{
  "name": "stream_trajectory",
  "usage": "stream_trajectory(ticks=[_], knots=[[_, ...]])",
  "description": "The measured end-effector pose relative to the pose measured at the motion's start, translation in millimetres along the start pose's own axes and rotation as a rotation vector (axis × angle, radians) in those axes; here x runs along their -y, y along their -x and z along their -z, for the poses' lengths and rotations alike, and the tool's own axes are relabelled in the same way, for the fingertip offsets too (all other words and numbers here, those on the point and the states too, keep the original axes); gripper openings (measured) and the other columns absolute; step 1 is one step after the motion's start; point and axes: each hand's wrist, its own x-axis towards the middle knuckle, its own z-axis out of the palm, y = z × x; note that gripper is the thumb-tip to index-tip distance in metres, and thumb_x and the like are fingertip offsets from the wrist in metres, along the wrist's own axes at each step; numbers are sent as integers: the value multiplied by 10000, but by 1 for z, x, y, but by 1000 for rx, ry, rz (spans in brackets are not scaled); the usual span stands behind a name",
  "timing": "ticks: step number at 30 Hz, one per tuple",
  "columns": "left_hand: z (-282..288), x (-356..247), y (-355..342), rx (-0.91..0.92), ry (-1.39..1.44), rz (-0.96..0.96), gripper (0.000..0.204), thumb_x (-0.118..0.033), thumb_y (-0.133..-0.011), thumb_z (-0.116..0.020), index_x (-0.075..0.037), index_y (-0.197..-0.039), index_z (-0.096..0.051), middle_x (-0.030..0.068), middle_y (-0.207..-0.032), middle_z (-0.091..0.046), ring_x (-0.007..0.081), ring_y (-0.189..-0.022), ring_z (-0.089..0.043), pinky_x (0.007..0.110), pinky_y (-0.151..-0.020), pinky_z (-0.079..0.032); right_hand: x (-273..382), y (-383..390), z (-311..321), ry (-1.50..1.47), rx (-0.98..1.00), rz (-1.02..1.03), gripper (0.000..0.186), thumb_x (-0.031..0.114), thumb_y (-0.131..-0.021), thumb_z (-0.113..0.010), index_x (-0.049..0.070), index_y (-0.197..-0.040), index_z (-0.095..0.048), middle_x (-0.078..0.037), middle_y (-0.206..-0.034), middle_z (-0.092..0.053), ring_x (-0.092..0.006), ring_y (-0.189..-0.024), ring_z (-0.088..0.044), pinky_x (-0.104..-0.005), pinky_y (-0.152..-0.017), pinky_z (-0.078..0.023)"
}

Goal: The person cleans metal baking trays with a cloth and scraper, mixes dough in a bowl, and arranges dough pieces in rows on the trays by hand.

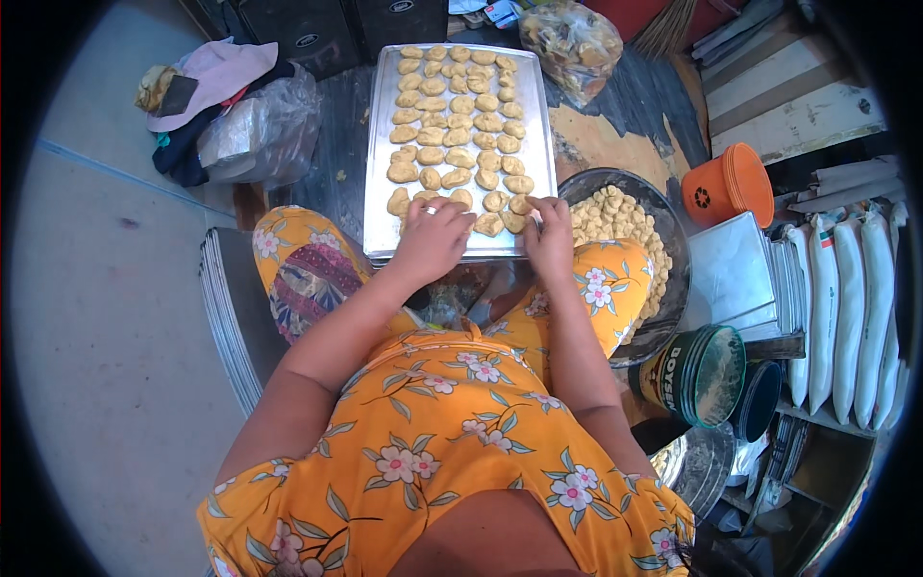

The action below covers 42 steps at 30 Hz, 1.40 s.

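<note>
A metal baking tray (538,125) lies in front of me with several rows of flattened tan dough pieces (432,104) on it. Over its near edge, my left hand (437,238) has curled fingers on a dough piece in the nearest row, which they partly hide. My right hand (548,240) is at the tray's near right corner, fingers bent and closed against another dough piece (513,222). A wide dark basin (681,260) beside my right knee holds a heap of small dough lumps (615,213).
A filled clear plastic bag (572,43) sits beyond the tray. An orange bucket (728,185), stacked trays (735,274) and a green-rimmed pail (707,375) stand to the right. Plastic-wrapped items and a pink cap (216,82) lie left; more trays (236,317) lean near my left knee.
</note>
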Motion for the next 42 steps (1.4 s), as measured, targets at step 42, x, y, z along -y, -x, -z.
stream_trajectory(ticks=[42], knots=[[123, 100, 77, -396, -44, 380, 252, -186, -844, -654, -89, -1076, -675, 57, -1186, -624, 259, -1153, -537, 444, -998, -328, 159, -95, -136, -336, 364, 295, 226, 35, -817, -687, 39, -1042, -662, -90, -885, -609, -203, -860, -623, -328, -736, -501]])
